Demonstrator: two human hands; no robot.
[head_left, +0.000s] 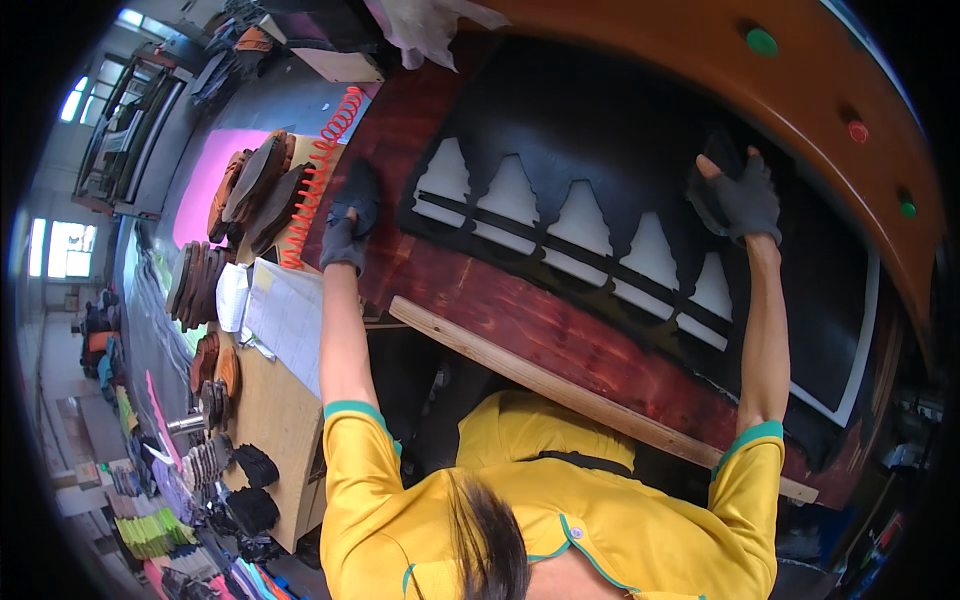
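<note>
The fingers of the left hand [345, 243] are difficult to separate from the dark piece [355, 190] there. At the right hand [752, 198], another dark piece [706, 205] loses its edges against the black sheet [600, 110]. Marks on the papers [285, 312] are too small for reading.

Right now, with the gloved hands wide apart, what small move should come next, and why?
Perhaps the right hand should ease the dark piece leftward: it is over the black sheet, right of five pale shapes, while the left hand is at another dark bundle.
</note>
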